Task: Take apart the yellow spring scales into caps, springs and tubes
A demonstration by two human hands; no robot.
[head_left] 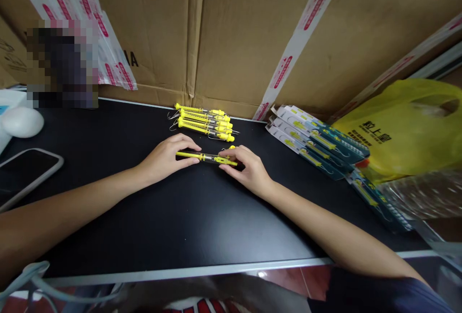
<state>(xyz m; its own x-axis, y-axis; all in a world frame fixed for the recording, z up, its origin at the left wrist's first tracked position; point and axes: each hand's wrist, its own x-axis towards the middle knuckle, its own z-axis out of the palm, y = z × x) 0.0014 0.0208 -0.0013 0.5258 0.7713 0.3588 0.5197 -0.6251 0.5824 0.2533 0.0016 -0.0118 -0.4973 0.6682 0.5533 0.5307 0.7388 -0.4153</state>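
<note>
Between my two hands lies a slim yellow rod-shaped tool [208, 157] with a metal middle section, held level just above or on the black tabletop. My left hand [163, 161] grips its left end between thumb and fingers. At the right end, the thumb and fingers of my right hand [250, 168] close on its yellow tip. A small yellow piece shows just behind my right fingertips, mostly hidden. Beyond my hands sits a row of several similar yellow tools [206, 124] with metal hooks, side by side.
Printed narrow boxes [306, 140] are stacked at the right, beside a yellow plastic bag [407, 132]. A phone [27, 176] and a rounded white object [23, 122] are at the left. A large taped cardboard box [231, 38] stands behind the black table [180, 236].
</note>
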